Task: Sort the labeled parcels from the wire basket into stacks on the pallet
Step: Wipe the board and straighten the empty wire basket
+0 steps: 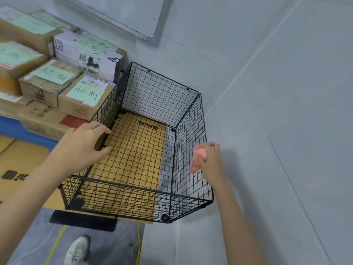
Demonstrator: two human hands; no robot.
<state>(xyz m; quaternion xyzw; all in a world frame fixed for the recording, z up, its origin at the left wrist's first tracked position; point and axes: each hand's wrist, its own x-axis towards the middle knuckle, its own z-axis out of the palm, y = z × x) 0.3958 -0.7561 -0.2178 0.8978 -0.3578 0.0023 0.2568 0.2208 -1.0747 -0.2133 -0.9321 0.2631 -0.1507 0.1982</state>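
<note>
Head view: left hand point(84, 142) curls its fingers over the wire basket point(165, 77) rim; right hand point(208, 159) is blurred, so I cannot tell its grip. Beyond the left fingertips, parcels point(84, 98) are labelled 超期.

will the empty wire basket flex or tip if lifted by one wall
Probably light: the wire basket is thin open mesh and looks empty. Likely to flex, since the panels meet at small corner clips. Lifted by the left hand alone, it would probably tilt.
</note>
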